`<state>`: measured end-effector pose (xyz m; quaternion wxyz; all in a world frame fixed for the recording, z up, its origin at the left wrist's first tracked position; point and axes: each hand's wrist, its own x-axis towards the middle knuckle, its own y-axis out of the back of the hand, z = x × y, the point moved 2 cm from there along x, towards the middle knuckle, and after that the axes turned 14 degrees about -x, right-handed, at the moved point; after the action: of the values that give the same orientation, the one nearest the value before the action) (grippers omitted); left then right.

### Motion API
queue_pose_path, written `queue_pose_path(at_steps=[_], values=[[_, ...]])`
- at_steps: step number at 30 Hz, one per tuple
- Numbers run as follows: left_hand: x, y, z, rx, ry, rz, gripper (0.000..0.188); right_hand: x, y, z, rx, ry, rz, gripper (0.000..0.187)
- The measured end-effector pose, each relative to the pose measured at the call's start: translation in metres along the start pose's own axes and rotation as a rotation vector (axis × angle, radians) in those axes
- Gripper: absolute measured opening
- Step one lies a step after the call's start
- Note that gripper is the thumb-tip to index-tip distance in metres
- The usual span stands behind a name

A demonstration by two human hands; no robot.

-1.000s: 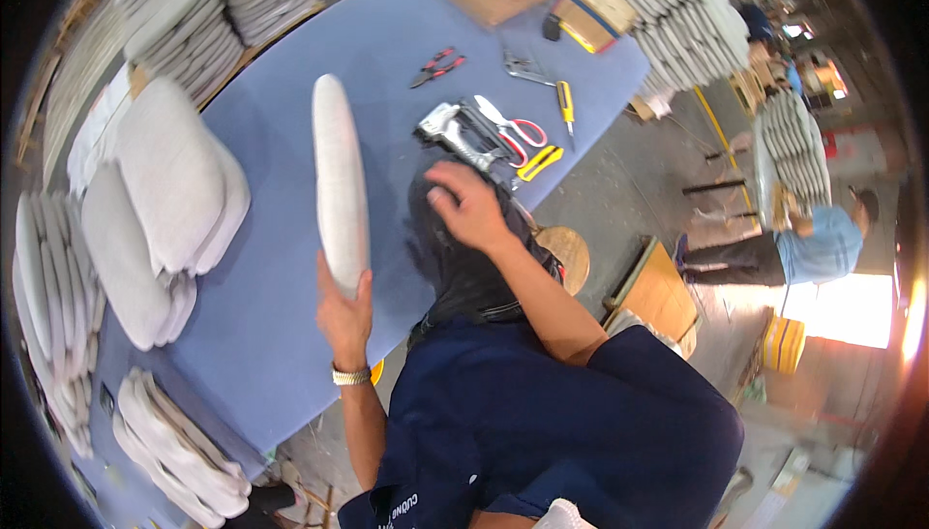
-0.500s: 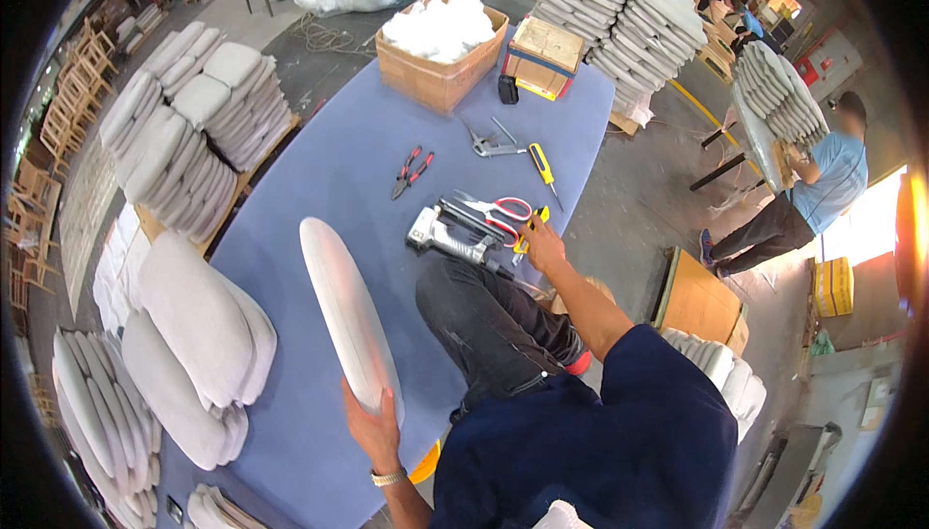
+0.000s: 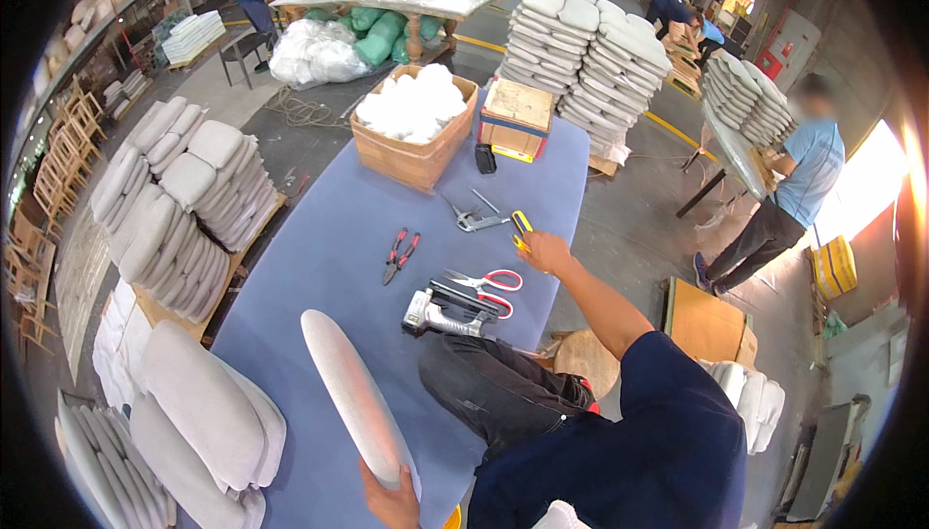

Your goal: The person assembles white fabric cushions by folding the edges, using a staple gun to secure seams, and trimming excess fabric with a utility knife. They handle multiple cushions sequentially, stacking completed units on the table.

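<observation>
My left hand grips the lower end of a long grey padded cushion, which stands on its edge on the blue-covered table. My right hand is closed on a yellow utility knife, mostly covered by the fingers. Just beyond those fingers is the yellow handle of a screwdriver, its shaft hidden by the hand. Nearer to me lie red-and-white scissors and a silver staple gun. Red-handled pliers and a grey metal tool rest farther off.
On the far end of the table stand a carton of white stuffing and a wooden box. Stacked cushions lie at the left. My bent knee rests by the staple gun. A co-worker stands at the right.
My right hand has moved away from beside the scissors to the screwdriver, taking the yellow knife along. The view has tilted up; my left hand still holds the cushion.
</observation>
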<state>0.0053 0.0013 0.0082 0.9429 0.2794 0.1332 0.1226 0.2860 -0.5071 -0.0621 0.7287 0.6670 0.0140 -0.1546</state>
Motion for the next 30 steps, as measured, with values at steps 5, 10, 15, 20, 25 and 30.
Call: queue_pose_path(at_steps=[5,10,15,20,25,30], values=[[-0.006,-0.005,-0.001,0.038,0.023,0.002,0.083,0.009,-0.012,-0.071,0.331,0.093,0.382,0.050],[-0.002,-0.013,-0.006,-0.001,-0.039,0.094,0.082,-0.077,-0.002,-0.210,0.520,0.627,0.124,0.046],[-0.006,0.004,-0.013,-0.022,-0.016,-0.033,0.082,-0.117,0.025,-0.268,0.557,0.789,0.137,0.042],[-0.055,0.049,0.016,0.015,0.186,-0.255,0.083,-0.128,0.075,-0.300,0.718,0.869,0.315,0.041],[-0.098,0.057,-0.033,-0.019,0.116,-0.325,0.083,-0.171,0.055,-0.352,0.641,0.885,0.269,0.036],[-0.083,0.061,-0.018,0.023,0.225,-0.321,0.088,-0.189,0.037,-0.375,0.637,0.842,0.230,0.032]])
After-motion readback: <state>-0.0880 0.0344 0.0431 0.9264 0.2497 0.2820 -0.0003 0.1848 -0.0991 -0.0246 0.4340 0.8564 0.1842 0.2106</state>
